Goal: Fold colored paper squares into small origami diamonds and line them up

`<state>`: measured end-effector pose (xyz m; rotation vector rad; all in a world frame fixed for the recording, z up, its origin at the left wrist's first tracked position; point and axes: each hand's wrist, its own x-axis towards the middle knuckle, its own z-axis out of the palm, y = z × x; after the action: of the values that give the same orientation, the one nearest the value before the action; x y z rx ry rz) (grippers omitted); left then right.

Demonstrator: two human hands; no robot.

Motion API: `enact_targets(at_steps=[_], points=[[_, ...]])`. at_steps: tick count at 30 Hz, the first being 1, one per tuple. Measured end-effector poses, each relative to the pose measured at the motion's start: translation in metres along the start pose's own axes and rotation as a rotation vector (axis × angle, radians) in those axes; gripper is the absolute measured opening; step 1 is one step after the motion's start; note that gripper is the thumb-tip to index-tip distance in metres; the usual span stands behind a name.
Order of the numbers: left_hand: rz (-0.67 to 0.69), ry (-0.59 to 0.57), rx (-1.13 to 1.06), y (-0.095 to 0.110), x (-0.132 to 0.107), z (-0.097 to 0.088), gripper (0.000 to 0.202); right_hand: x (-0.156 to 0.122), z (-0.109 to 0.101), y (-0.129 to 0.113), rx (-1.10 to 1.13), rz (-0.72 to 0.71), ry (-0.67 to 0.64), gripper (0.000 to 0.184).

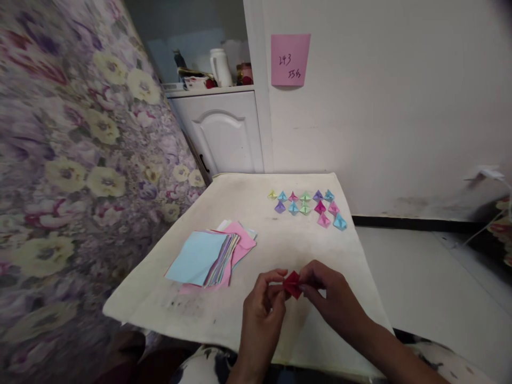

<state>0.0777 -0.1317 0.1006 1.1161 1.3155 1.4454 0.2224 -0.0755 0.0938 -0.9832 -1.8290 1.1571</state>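
Note:
A small red folded paper piece [293, 284] is held between both hands, just above the near part of the cream-topped table [264, 256]. My left hand [264, 306] pinches its left side with thumb and fingers. On its right corner, the thumb and fingertips of my right hand [326, 288] close together. Folds meet near the middle of the red paper. Beyond the hands lie several small folded paper pieces in rows, among them a magenta one [320, 207], a blue one [340, 222] and a yellow one [272, 195].
Left of my hands lies a stack of coloured paper sheets [196, 258], light blue on top, with pink sheets [244, 240] fanned out beside it. A floral curtain [92, 160] hangs along the left. Behind the table are a white cabinet [224, 128] and a wall bearing a pink note [290, 60].

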Motion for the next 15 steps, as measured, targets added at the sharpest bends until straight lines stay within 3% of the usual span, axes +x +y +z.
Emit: enact_targets(at_steps=[5, 15], points=[[0.109, 0.065, 0.213, 0.0041, -0.0025, 0.0036, 0.005, -0.0033, 0.0061, 0.0057, -0.069, -0.136, 0.009, 0.012], [0.228, 0.054, 0.341, -0.0007, -0.0025, 0.0027, 0.012, -0.0035, 0.0079, 0.0077, -0.068, -0.16, -0.029, 0.015]])
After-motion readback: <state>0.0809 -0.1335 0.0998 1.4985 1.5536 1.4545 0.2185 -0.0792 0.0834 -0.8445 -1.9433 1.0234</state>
